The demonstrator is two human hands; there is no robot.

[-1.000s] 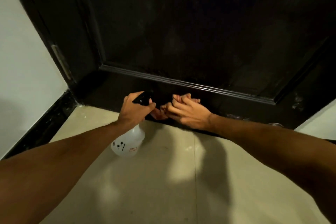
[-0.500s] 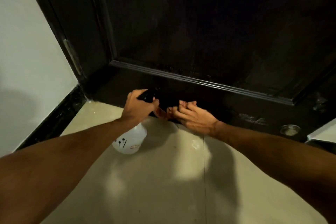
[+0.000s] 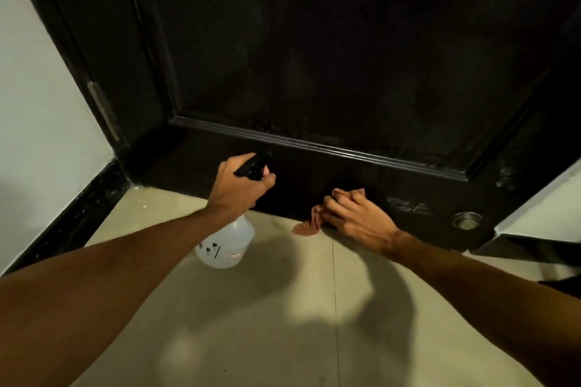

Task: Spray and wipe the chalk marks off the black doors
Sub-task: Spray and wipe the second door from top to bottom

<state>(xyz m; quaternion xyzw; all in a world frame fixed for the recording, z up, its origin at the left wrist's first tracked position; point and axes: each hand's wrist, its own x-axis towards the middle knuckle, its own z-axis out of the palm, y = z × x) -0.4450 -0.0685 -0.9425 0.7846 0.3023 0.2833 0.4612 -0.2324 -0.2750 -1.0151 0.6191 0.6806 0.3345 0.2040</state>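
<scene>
The right hand (image 3: 355,217), fingers clutching the crumpled reddish cloth (image 3: 306,226), has slid right along the black wooden door (image 3: 345,56). White chalk marks (image 3: 408,206) remain ahead.

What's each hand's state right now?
Left hand: closed, grips the spray bottle by its trigger head.
Right hand: closed, holds the cloth against the door.
</scene>
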